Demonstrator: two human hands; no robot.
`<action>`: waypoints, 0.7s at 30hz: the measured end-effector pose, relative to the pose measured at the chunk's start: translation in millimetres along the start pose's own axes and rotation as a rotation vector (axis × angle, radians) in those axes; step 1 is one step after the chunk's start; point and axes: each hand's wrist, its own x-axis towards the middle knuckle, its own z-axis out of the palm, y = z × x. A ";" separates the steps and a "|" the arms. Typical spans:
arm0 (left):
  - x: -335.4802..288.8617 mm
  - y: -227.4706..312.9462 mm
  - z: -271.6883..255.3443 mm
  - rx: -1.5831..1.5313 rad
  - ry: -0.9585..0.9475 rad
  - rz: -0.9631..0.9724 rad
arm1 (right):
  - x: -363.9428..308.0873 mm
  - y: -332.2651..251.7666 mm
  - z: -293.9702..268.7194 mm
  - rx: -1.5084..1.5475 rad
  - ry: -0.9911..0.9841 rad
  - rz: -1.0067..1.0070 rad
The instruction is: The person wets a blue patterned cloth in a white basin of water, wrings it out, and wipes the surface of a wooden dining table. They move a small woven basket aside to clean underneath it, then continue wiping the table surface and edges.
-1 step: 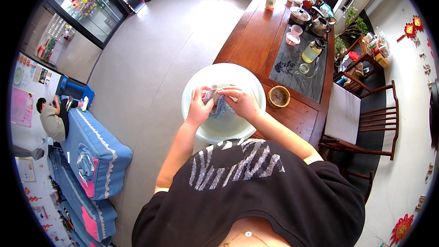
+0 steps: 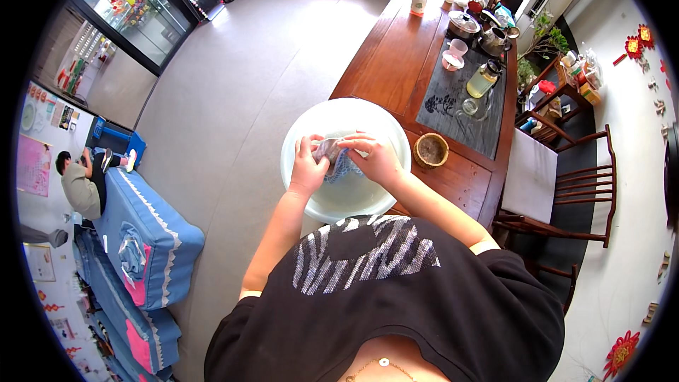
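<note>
Over a white round basin [image 2: 297,127], I hold up a small cloth piece [image 2: 343,166], blue-patterned below and greyish along its upper part. Whether it is a sock or a rag I cannot tell. My left hand [image 2: 308,168] pinches its left side, thumb against the fabric. On the right side, my right hand [image 2: 375,159] grips the upper edge with bent fingers. The cloth's lower end hangs toward the pale inside of the basin, which appears to contain water.
The wooden table [image 2: 375,64] to the right bears a woven bowl [image 2: 431,150], a jar of yellowish liquid [image 2: 484,79], a lidded pot [image 2: 464,24] and a kettle [image 2: 494,41]. A chair [image 2: 534,170] stands beyond it. A person [image 2: 83,187] sits by the blue-covered sofa [image 2: 152,233].
The cloth's grey upper part now spreads a little wider between my fingers. My hands have barely shifted; the surroundings look the same.
</note>
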 end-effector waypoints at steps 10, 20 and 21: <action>7.3 -20.1 -21.1 -0.134 0.016 -0.525 | 6.5 -8.7 -37.6 -0.043 -0.141 0.371; 33.3 75.5 -65.5 0.583 -0.541 -0.145 | 21.2 0.2 -87.9 0.145 -0.407 0.589; 34.0 71.9 -65.2 0.582 -0.540 -0.142 | 21.1 4.6 -87.7 0.201 -0.409 0.595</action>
